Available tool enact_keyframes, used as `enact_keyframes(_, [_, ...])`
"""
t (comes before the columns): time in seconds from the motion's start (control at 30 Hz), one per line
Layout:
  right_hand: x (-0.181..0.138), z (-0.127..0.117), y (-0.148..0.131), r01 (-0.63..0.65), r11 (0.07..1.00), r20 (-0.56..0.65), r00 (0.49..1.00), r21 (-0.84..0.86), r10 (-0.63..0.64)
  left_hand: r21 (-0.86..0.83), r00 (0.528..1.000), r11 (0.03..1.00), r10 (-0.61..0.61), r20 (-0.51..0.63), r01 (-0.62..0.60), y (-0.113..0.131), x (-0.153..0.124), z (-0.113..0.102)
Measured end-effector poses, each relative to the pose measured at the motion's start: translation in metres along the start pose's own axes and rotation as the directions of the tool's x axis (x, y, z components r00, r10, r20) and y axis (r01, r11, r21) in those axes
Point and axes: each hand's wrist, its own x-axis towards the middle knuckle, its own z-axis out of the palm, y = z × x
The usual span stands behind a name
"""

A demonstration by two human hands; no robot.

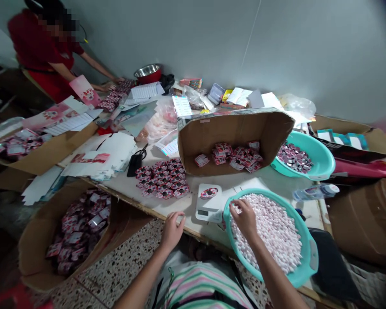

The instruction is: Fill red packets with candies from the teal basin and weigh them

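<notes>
My right hand (245, 218) is over the near left part of a turquoise basin (309, 240), its fingers curled around a few of the small white pieces (273, 227) that fill it. They look like wrapped sweets, though they are too small to be sure. My left hand (173, 229) hovers at the table's front edge, holding nothing, thumb and fingers apart. Between the hands stands a white digital scale (209, 214) with one red-and-white printed packet (209, 192) on its plate. Rows of similar packets (162, 178) lie left of the scale.
Behind the scale, a cardboard box (193, 133) lies on its side with packets inside. Another turquoise basin (324, 156) and a water bottle (315, 192) are at right. A large carton of packets (80, 227) stands below left. A co-worker (48, 47) handles packets at far left.
</notes>
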Motion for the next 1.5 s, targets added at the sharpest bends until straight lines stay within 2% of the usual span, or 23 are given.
enact_keyframes(0.1, [0.029, 0.028, -0.019, 0.097, 0.995, 0.048, 0.994, 0.022, -0.098, -0.018, 0.999, 0.999, -0.032, 0.004, 0.032, -0.004, -0.008, -0.002])
enact_keyframes(0.23, [0.052, 0.055, -0.025, 0.176, 0.984, 0.123, 0.977, -0.01, -0.173, -0.039, 0.997, 0.997, -0.074, -0.034, 0.072, -0.014, -0.016, -0.006])
enact_keyframes(0.47, [0.057, 0.068, -0.026, 0.239, 0.969, 0.184, 0.957, -0.063, -0.224, -0.061, 0.987, 0.988, -0.144, -0.066, 0.14, -0.028, -0.027, -0.011])
enact_keyframes(0.57, [0.052, 0.055, -0.028, 0.184, 0.983, 0.134, 0.975, -0.027, -0.179, -0.062, 0.987, 0.988, -0.148, -0.063, 0.144, -0.029, -0.026, -0.012])
enact_keyframes(0.7, [0.038, 0.012, -0.019, 0.006, 1.0, -0.072, 0.997, 0.021, -0.005, -0.053, 0.99, 0.99, -0.13, -0.052, 0.127, -0.025, -0.018, -0.014])
enact_keyframes(0.77, [0.029, -0.015, -0.01, -0.072, 0.997, -0.209, 0.975, 0.002, 0.071, -0.046, 0.994, 0.994, -0.103, -0.038, 0.101, -0.021, -0.011, -0.016])
enact_keyframes(0.87, [0.01, -0.053, 0.008, -0.171, 0.985, -0.39, 0.909, -0.033, 0.145, -0.031, 0.999, 0.998, -0.05, -0.004, 0.05, -0.014, 0.003, -0.016])
enact_keyframes(0.97, [-0.016, -0.078, 0.027, -0.276, 0.959, -0.487, 0.847, -0.062, 0.212, -0.005, 1.0, 1.0, 0.01, 0.026, -0.01, -0.006, 0.019, -0.013])
enact_keyframes(1.07, [-0.048, -0.089, 0.042, -0.358, 0.929, -0.53, 0.808, -0.095, 0.257, 0.016, 0.995, 0.996, 0.083, 0.06, -0.084, 0.003, 0.039, -0.006])
enact_keyframes(1.27, [-0.109, -0.091, 0.057, -0.413, 0.901, -0.541, 0.792, -0.135, 0.282, 0.052, 0.971, 0.975, 0.212, 0.108, -0.218, 0.026, 0.082, 0.009])
enact_keyframes(1.5, [-0.135, -0.094, 0.062, -0.46, 0.872, -0.555, 0.775, -0.166, 0.303, 0.082, 0.945, 0.95, 0.284, 0.163, -0.3, 0.048, 0.108, 0.028])
